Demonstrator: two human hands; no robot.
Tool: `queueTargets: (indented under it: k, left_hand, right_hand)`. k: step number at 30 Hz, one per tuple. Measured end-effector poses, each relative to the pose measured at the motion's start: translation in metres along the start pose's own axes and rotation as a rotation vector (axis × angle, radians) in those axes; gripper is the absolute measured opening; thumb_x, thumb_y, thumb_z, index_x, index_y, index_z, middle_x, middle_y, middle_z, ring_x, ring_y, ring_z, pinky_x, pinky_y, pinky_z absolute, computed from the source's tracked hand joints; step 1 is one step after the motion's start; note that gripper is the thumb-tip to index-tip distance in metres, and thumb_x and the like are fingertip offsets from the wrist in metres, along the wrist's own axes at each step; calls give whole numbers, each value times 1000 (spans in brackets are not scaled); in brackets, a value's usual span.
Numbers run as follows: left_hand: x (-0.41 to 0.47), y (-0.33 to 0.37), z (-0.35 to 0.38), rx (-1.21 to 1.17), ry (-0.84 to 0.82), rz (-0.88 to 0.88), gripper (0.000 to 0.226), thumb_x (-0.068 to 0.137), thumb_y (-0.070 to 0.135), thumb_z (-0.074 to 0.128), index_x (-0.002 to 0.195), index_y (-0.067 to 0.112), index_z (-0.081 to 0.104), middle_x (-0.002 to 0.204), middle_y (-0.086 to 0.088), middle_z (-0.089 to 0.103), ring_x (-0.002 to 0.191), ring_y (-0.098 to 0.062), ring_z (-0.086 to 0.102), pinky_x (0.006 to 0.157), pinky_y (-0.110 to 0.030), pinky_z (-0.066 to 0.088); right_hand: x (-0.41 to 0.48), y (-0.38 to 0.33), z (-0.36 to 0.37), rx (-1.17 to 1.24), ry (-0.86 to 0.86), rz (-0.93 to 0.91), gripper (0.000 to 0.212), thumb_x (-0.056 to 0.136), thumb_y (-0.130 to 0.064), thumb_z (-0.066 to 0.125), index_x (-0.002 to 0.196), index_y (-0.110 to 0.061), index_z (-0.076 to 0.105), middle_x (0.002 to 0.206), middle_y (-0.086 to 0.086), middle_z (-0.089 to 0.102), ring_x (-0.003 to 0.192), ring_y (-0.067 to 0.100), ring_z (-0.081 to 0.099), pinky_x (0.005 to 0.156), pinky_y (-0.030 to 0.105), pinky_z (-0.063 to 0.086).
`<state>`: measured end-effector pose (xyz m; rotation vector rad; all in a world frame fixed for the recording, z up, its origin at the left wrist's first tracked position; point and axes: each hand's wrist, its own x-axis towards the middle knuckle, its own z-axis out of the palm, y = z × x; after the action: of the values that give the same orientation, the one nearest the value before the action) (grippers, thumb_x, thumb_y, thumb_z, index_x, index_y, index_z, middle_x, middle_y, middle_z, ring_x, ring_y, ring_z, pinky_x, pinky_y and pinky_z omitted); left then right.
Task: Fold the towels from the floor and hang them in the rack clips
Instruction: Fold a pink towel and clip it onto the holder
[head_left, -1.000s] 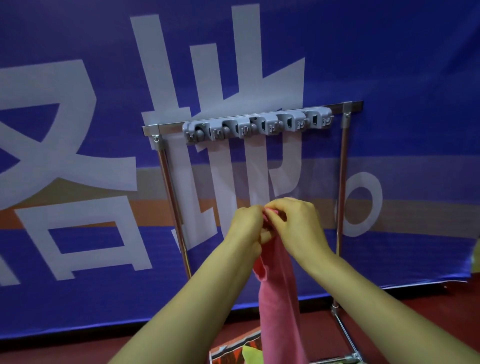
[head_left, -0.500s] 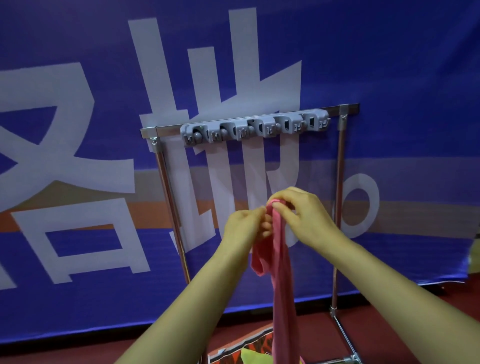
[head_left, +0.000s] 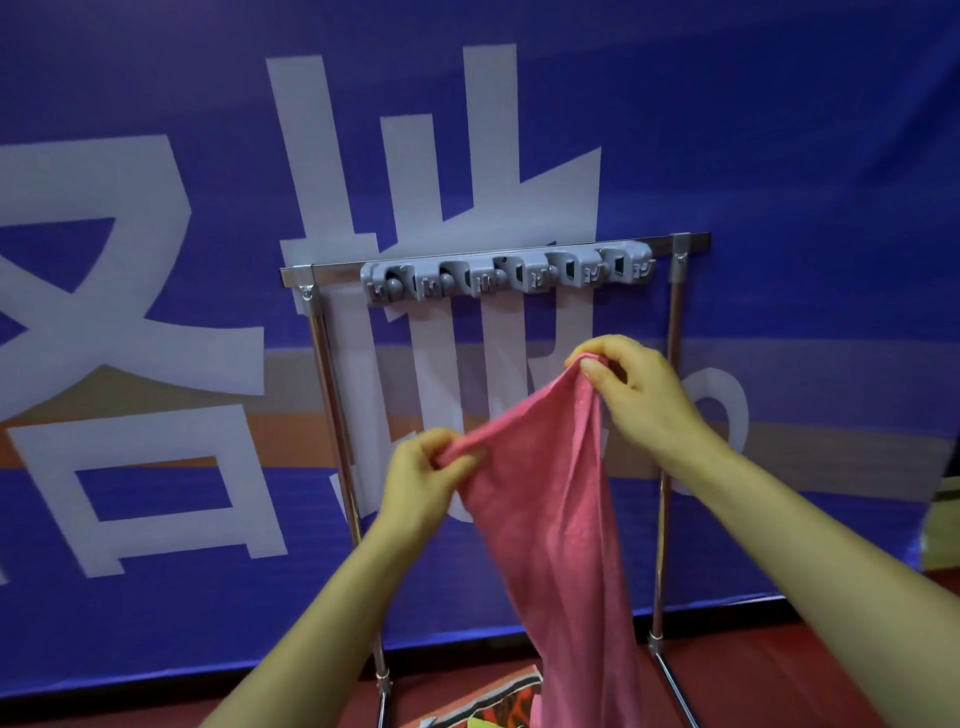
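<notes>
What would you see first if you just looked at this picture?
The bright pink towel in the middle, hanging down from two hands: the left hand pinches one edge, the right hand pinches a corner higher up. Above them a grey row of clips sits on the metal rack, before a big blue banner with huge white characters.

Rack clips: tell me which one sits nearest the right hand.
The rightmost clip, almost straight above the right hand pinching the pink towel; the others sit farther left.
</notes>
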<state>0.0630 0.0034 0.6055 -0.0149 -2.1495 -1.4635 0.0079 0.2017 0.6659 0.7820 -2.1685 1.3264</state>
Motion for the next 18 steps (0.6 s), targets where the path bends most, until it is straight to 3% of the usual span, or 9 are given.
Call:
queueTargets:
  k: [3, 5, 8, 13, 16, 18]
  left_hand:
    - [17, 29, -17, -123, 139, 123, 16, 80, 9, 69, 66, 7, 62, 63, -7, 56, 60, -11, 51, 58, -22, 46]
    - [27, 44, -20, -68, 98, 181, 17, 79, 11, 71, 65, 7, 62, 61, -5, 54, 57, -9, 47, 54, -21, 41]
    - [32, 42, -22, 99, -45, 135, 14, 78, 12, 72, 67, 10, 65, 58, 0, 56, 51, -1, 47, 51, -14, 40]
    - [32, 42, -30, 35, -24, 150, 7, 81, 14, 69, 73, 12, 69, 65, -1, 64, 57, 0, 56, 58, -14, 48]
    - [35, 45, -33, 68, 16, 164, 7, 81, 16, 69, 75, 12, 70, 68, -4, 66, 60, -5, 57, 60, -20, 49]
    - [35, 46, -33, 63, 41, 170, 11, 80, 15, 70, 73, 7, 68, 65, -7, 63, 59, -9, 54, 59, -23, 46]
  right_hand:
    - [0, 1, -11, -138, 156, -125, 18, 92, -5, 49, 96, -8, 66, 93, 0, 60, 87, 11, 54, 76, 9, 39]
    - [-1, 9, -14, -245, 204, -207, 18, 91, -4, 49, 95, -3, 66, 91, 6, 61, 86, 17, 55, 77, 16, 40]
    - [-10, 30, -10, -375, -51, -49, 18, 90, -4, 50, 98, -2, 66, 96, 14, 64, 94, 28, 59, 80, 27, 39]
    - [-14, 21, -9, -138, 119, 55, 18, 93, -8, 48, 101, -8, 64, 98, 2, 63, 91, 14, 55, 78, 22, 39]
    - [-8, 19, -9, -147, 25, 64, 18, 93, -9, 48, 101, -11, 63, 93, -3, 62, 90, 13, 57, 78, 24, 41]
    - [-9, 18, -10, -101, 49, 64, 17, 93, -9, 48, 100, -12, 63, 92, -3, 63, 89, 15, 59, 79, 29, 47]
